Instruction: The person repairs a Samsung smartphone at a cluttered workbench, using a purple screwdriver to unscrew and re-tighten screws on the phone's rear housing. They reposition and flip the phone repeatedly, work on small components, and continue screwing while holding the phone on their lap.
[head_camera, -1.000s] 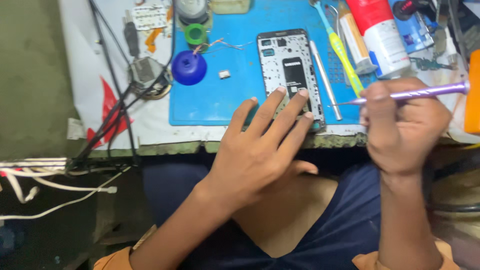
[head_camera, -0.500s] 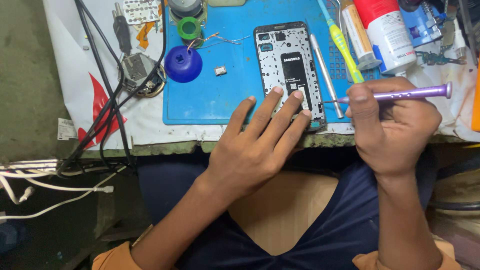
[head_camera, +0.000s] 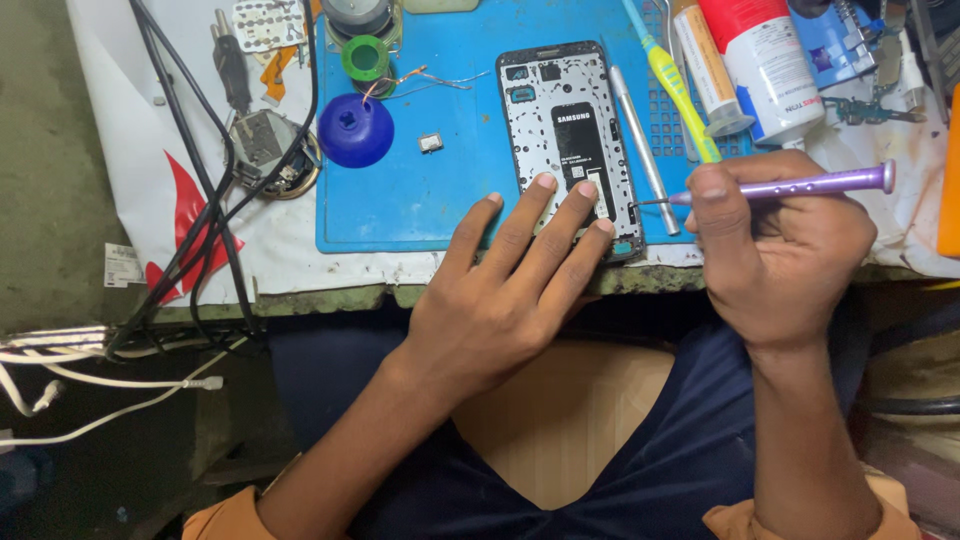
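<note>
On the blue mat (head_camera: 420, 200), our left hand (head_camera: 500, 300) stays pressed flat, fingers spread, on the opened phone (head_camera: 570, 140). Our right hand (head_camera: 780, 250), closed around the purple screwdriver (head_camera: 800, 185), has brought its tip nearer the phone's right edge. Contact there is too small to judge; the bottle (head_camera: 760, 60) is cut off.

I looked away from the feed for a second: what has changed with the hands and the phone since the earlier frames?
Very little. The right hand keeps its grip on the purple screwdriver, whose tip has settled against the right edge of the opened phone. The left hand stays pressed on the phone's lower end. Nothing was picked up or released. Phone, blue mat and blue suction cup lie as before; only the camera shifted.
</note>
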